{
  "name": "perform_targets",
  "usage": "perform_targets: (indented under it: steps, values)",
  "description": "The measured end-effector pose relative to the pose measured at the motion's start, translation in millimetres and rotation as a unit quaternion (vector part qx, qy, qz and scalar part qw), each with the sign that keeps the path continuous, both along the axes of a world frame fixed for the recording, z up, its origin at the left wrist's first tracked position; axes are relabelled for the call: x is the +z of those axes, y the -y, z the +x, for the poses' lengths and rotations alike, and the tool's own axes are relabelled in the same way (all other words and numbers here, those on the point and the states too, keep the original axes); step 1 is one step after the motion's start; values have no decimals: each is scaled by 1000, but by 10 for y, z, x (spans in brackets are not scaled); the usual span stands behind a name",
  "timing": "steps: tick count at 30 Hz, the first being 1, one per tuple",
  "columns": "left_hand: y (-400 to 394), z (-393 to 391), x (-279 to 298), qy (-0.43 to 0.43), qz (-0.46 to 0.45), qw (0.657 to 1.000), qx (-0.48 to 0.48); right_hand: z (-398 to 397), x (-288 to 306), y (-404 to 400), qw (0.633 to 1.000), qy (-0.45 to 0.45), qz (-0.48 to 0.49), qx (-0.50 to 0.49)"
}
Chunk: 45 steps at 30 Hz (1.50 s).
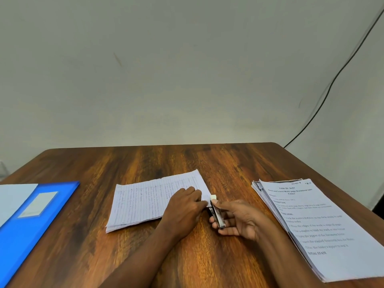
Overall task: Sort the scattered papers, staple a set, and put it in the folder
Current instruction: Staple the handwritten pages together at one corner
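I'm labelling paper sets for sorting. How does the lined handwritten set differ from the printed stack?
The lined handwritten set lies mid-table under the left hand, with the stapler in the right hand at its corner; the printed stack sits untouched at the right. The set looks thin, the stack thicker and fanned. Both are white paper.

A stack of lined, handwritten papers (153, 201) lies in the middle of the brown wooden table (207, 159). A blue plastic folder (31, 221) lies far to its left. A thick pile of printed sheets (318, 227) lies to its right. The small metal stapler (217, 213) sits at the lined papers' right corner, between both hands.
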<state>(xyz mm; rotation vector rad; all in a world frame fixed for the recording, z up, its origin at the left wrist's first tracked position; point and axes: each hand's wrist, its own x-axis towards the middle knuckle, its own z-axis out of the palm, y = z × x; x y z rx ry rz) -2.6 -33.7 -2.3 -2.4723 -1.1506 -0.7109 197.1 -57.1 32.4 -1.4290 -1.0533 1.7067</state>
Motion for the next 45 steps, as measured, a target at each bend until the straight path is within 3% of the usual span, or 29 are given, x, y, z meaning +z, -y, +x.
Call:
perform_targets:
  steps: [29,45]
  values:
    - [23,-37,-51,59,2,998,-12,-67,-6,-177,999,12,-37,-21]
    - [48,-49,-41,70,-5,997,-19,-173,-21,-134,993,56,16,-98]
